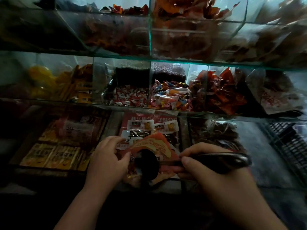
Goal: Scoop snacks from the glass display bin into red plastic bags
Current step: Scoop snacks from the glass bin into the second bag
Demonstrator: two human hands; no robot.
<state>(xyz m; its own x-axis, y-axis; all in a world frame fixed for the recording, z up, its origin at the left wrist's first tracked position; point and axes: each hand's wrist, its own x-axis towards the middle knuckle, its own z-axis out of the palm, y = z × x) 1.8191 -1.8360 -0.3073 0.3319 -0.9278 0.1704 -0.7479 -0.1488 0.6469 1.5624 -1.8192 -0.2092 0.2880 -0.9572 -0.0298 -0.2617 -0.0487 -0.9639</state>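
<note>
Both hands hover over the bin (182, 130). Left hand (108, 161) pinches the red bag (155, 144) by its rim; right hand (207, 166) grips the dark scoop (147, 163) by its handle. Its bowl sits at the bag's mouth, between the hands. Snacks (141, 128) lie just beyond them.

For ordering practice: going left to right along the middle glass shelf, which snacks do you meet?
Yellow and orange packets → small red-and-white wrapped candies → multicoloured wrapped sweets → crinkled red foil packets → clear plastic bag with red print.
</note>
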